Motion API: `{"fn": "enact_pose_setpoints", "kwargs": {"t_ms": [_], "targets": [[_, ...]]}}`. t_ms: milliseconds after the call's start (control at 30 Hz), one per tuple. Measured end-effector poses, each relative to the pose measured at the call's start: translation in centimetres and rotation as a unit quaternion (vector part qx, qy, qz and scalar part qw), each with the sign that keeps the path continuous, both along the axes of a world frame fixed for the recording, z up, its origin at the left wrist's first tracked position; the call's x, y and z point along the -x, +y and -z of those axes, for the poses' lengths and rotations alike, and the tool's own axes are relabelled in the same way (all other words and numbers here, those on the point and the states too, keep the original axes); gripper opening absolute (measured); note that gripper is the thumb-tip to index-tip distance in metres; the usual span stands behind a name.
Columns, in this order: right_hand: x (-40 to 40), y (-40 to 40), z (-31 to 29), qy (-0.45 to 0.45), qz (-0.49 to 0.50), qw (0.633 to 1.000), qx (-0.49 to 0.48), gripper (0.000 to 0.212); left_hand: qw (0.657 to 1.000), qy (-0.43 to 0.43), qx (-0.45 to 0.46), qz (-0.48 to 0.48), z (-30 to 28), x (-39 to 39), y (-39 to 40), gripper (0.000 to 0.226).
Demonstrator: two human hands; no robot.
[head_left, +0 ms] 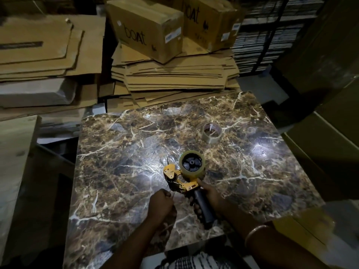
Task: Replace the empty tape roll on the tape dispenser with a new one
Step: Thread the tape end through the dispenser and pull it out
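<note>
The right hand (208, 199) was wrapped tight around the black handle of the tape dispenser (186, 177), which sat near the middle of the marble table (116, 152) with a full roll (192, 165) already on its hub. The left hand (162, 203) was pinched shut just left of the roller, apparently on the tape's free end, though I could not tell. Threading probably wanted a steady pull, flat under the roller. Counted: 1 dispenser, 1 mounted roll, 1 thin roll (211, 133) far right, 2 printed boxes (147, 30).
</note>
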State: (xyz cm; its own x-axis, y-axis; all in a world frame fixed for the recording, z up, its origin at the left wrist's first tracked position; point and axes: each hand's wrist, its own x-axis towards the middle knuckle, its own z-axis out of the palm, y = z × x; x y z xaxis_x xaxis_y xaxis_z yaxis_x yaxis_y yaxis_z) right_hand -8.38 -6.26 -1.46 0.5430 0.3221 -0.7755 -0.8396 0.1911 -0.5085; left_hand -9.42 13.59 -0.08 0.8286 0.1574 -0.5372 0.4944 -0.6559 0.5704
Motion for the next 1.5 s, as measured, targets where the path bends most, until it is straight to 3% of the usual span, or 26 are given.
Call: {"fn": "enact_pose_setpoints", "kwargs": {"t_ms": [133,200,267,300,400,533,633,767,833,967,1100,1233,1333,1400,1500], "targets": [[0.3,0.3,-1.2,-0.037,0.057,0.998,0.012,0.093,0.996,0.059,0.070,0.002,-0.1,-1.0,1.4,0.021],[0.9,-0.1,-1.3,-0.037,0.045,0.998,0.030,0.105,0.972,0.151,0.174,-0.033,-0.5,-1.6,1.9,0.029],[1.2,-0.7,-1.5,-0.053,0.045,0.996,0.048,0.105,0.930,0.252,0.262,-0.051,-1.5,-2.1,2.3,0.031],[1.2,-1.1,-1.6,-0.048,0.044,0.997,0.033,0.102,0.928,0.254,0.270,-0.047,-2.0,-2.0,2.7,0.032],[1.0,-1.9,-3.7,-0.062,0.020,0.998,0.014,0.079,0.877,0.297,0.372,-0.072,-2.7,-1.8,3.7,0.049],[1.0,-3.7,-5.2,-0.083,0.003,0.996,0.028,0.093,0.823,0.344,0.436,-0.117,-1.6,-2.4,4.6,0.062],[1.2,-4.6,-5.5,-0.076,0.001,0.996,0.051,0.093,0.824,0.346,0.427,-0.138,-1.1,-2.6,3.6,0.060],[1.3,-5.5,-4.7,-0.095,0.055,0.991,0.080,0.085,0.826,0.346,0.427,-0.122,-1.0,-2.7,2.1,0.015],[1.4,-5.8,-5.2,-0.099,0.055,0.990,0.088,0.078,0.836,0.328,0.421,-0.123,-0.4,-3.2,2.0,0.009],[1.6,-6.1,-6.3,-0.106,0.053,0.987,0.113,0.063,0.837,0.323,0.413,-0.157,0.1,-5.2,2.1,0.017],[1.7,-5.8,-5.3,-0.109,0.037,0.987,0.108,0.102,0.859,0.309,0.388,-0.127,-0.6,-8.1,2.2,0.028],[1.4,-5.7,-5.0,-0.115,0.032,0.988,0.093,0.083,0.890,0.284,0.344,-0.097,-1.7,-10.3,1.5,0.030],[1.4,-6.0,-5.1,-0.090,0.013,0.990,0.107,0.083,0.899,0.257,0.347,-0.073,-1.6,-11.6,0.6,0.031],[1.4,-6.2,-5.5,-0.090,0.031,0.992,0.082,0.077,0.897,0.254,0.358,-0.060,-1.7,-12.3,-0.2,0.035],[1.3,-7.3,-5.4,-0.063,0.061,0.995,0.045,0.085,0.902,0.239,0.358,-0.034,-2.1,-13.3,-2.1,0.038]]}}
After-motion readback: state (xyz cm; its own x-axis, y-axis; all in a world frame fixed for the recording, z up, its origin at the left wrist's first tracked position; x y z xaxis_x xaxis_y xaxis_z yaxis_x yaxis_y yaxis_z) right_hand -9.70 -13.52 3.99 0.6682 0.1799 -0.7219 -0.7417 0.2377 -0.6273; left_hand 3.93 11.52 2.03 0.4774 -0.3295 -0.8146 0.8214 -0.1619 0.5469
